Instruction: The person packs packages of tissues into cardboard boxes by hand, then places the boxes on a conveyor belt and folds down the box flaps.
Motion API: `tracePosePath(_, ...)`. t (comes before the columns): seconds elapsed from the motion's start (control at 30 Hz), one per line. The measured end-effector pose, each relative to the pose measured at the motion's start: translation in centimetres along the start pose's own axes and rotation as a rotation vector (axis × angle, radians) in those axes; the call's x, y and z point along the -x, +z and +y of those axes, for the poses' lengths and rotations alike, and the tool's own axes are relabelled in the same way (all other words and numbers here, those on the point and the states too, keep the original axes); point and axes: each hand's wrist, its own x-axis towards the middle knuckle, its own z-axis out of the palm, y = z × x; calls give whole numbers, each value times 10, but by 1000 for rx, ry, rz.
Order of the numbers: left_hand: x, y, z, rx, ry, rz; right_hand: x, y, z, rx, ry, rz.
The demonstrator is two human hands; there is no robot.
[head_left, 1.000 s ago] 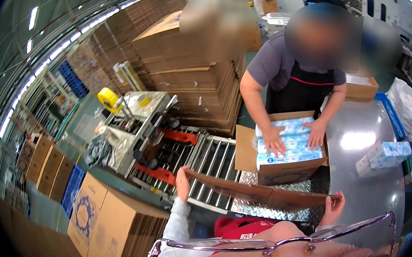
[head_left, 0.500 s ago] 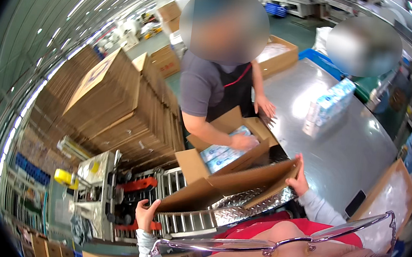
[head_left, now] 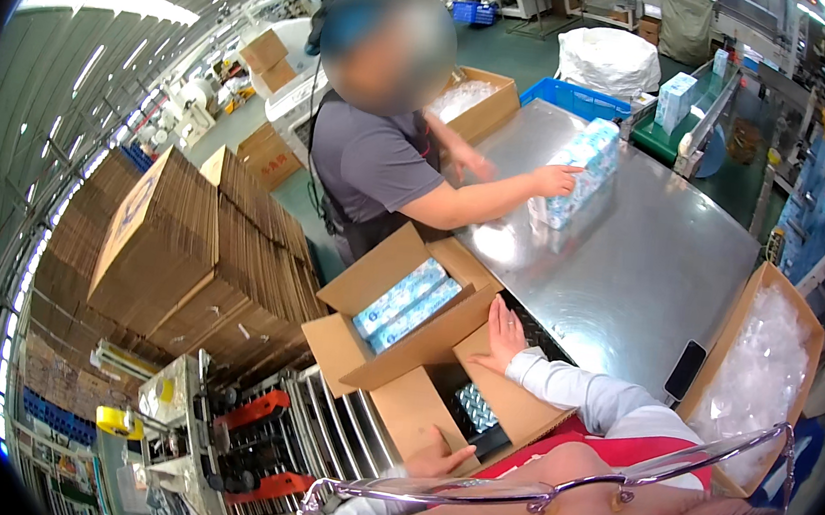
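Note:
An open cardboard carton (head_left: 530,403) stands right in front of me, its flaps spread and its inside partly in view. My right hand (head_left: 502,337) lies flat with fingers stretched on its far right side. On a near left flap rests my left hand (head_left: 437,455), fingers apart, the thumb hidden. Just beyond, a second open carton (head_left: 335,348) holds blue-and-white packs (head_left: 404,302) lying side by side. A co-worker's hand (head_left: 553,180) touches a blue-and-white pack (head_left: 583,170) on the metal table (head_left: 650,242).
A phone (head_left: 685,371) lies at the table's near right edge, beside a carton of clear plastic bags (head_left: 758,364). Rollers (head_left: 345,421) and a taping machine (head_left: 169,423) are to the left, before stacked flat cartons (head_left: 173,242). A blue crate (head_left: 580,101) stands beyond the table.
The carton I had raised at both sides is now lowered in front of me. Both my hands have shifted on it. The co-worker's hand went from the second carton to the pack on the table.

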Motion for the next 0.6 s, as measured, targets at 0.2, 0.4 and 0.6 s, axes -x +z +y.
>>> tracePosePath(0.2,15,14,-72,61,285,-20,15,13,6,17,-29,165)
tracePosePath(0.4,-35,-52,-4,-93,563,754,-68,-18,33,-684,95,-165)
tracePosePath(0.6,-51,-12,-34,-652,1131,1446,-8,-73,33,-555,-336,-315)
